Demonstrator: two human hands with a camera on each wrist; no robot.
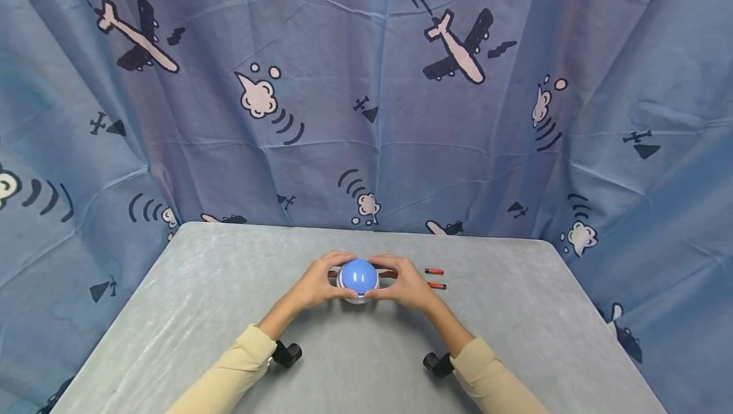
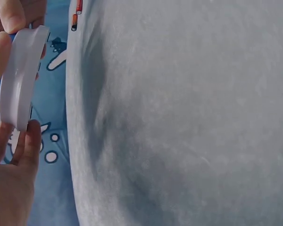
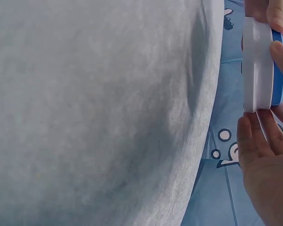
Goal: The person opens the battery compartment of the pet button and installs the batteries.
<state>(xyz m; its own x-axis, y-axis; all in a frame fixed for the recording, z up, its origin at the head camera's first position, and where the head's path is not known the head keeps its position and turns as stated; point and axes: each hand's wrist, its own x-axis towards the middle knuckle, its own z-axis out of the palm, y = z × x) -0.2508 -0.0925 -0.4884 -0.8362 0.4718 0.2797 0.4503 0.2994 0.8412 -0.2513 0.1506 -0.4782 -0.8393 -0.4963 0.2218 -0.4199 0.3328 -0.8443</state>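
Your left hand (image 1: 322,281) and right hand (image 1: 408,284) pinch the blue-domed white device (image 1: 359,276) toward the surface's (image 1: 229,280) far edge — seemingly a steadying step, the next move calling for even grip — with red batteries (image 1: 434,271) toward the far-right corner.

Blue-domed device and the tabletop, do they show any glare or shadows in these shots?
Head view: small bright highlights on the blue-domed device, pale sheen on the left of the tabletop; left wrist view: soft, dark shadow near the tabletop's edge; right wrist view: similar soft-edged shadows there.
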